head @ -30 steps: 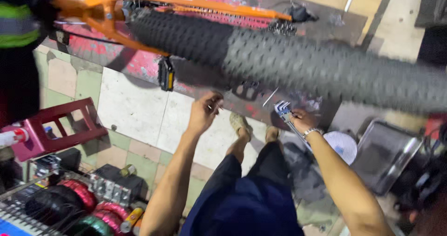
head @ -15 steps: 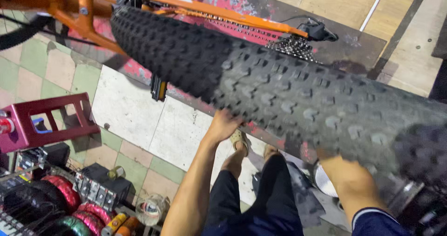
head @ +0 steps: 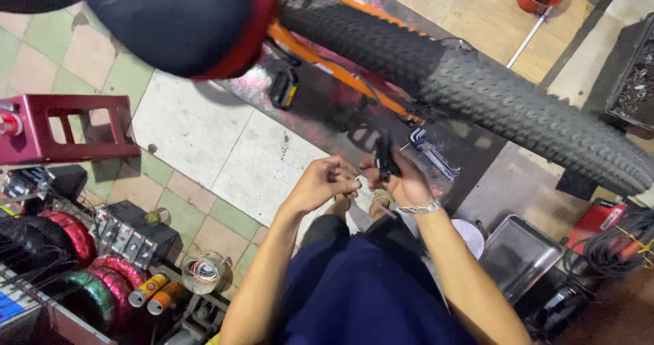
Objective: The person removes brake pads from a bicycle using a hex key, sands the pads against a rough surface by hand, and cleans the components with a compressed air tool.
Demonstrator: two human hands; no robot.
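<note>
— Head view, what were the hands doing?

— Both met just above the knees, under the knobby tyre [head: 518, 106]. The right hand [head: 405, 181] was closed around a small black tool [head: 383, 160], its end poking up. The left hand [head: 323, 181] had fingertips pinched together against something tiny; I couldn't tell what.

— Anything nearby?

— A black pedal [head: 283, 89] on the orange frame [head: 327, 62], well apart, and a red stool [head: 65, 127] off to the left.

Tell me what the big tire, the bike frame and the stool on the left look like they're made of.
Tire: matte black rubber, with knobby tread.
Bike frame: likely metal tubing, painted glossy orange.
Stool: probably painted metal or plastic, dark red with a slight sheen; hard to tell.
</note>
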